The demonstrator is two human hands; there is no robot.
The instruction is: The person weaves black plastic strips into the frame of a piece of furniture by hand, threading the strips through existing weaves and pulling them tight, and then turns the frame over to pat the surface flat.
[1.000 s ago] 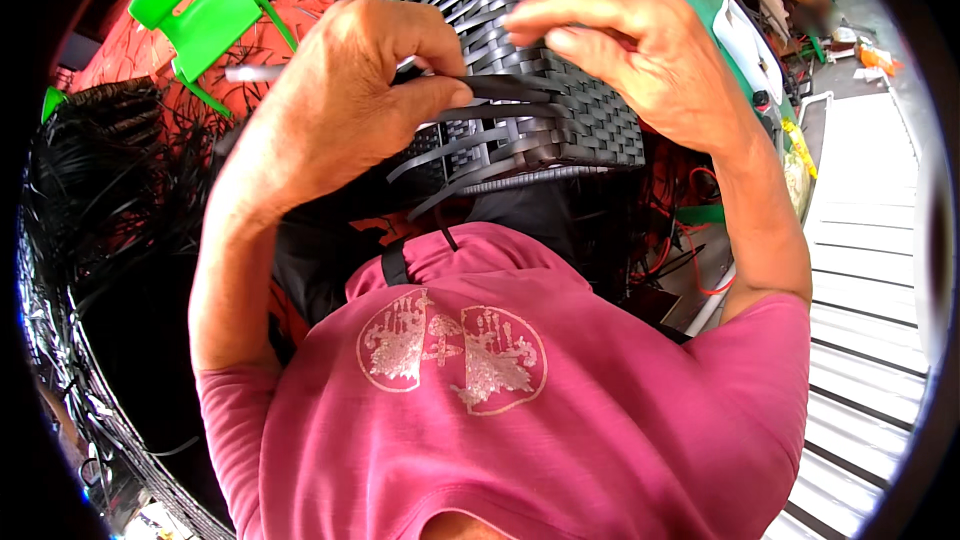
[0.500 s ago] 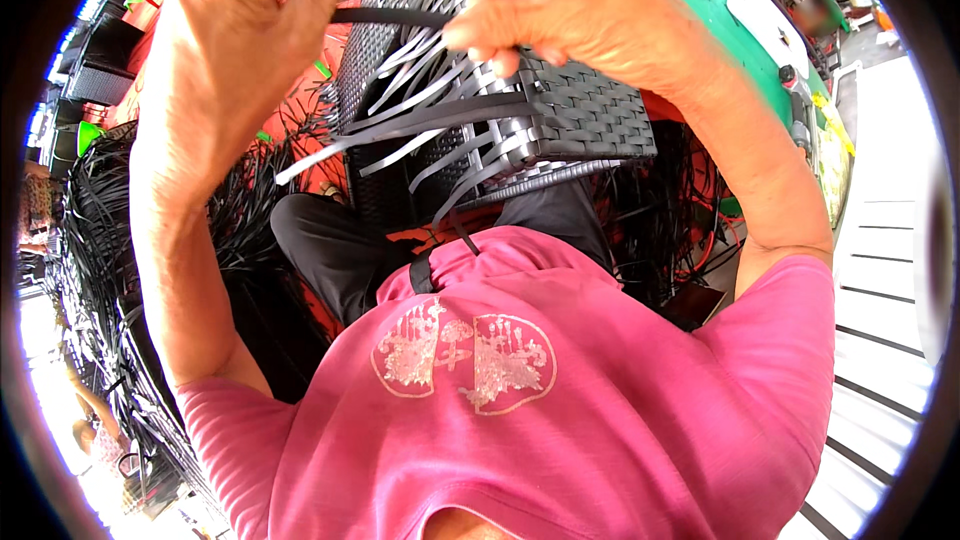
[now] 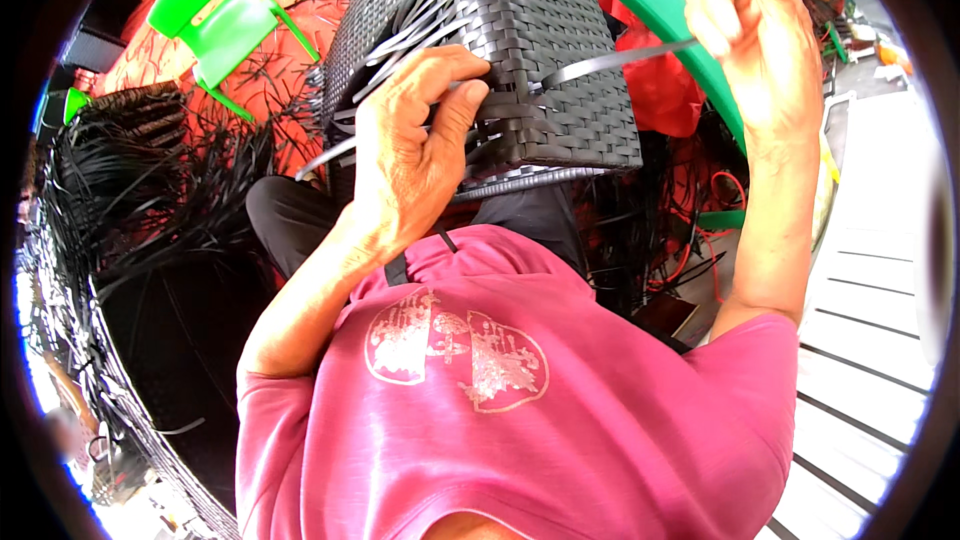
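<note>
A black woven box-like piece (image 3: pixel 570 90) of flat plastic rattan stands in front of me, with loose strip ends (image 3: pixel 410 35) sticking out along its left side. My right hand (image 3: pixel 755 35), raised at the far right, is closed on a flat rattan strip (image 3: pixel 625 58). That strip runs taut from the weave near the box's corner to my fingers. My left hand (image 3: pixel 415 125) rests at the box's near left corner, fingers curled and thumb close to the index finger. What it pinches there is hidden. One pale strip end (image 3: pixel 325 158) pokes out on the left of this hand.
A green plastic chair (image 3: pixel 210 10) stands on the red floor covering at the far left. Piles of loose black strips (image 3: pixel 150 170) lie at left. A green table edge (image 3: pixel 650 0) curves behind the box. At right is a white slatted surface (image 3: pixel 860 320).
My hands have moved apart: the right went out to the right, drawing a strip with it, and the left came down to the box's corner. The green chair has come into view.
</note>
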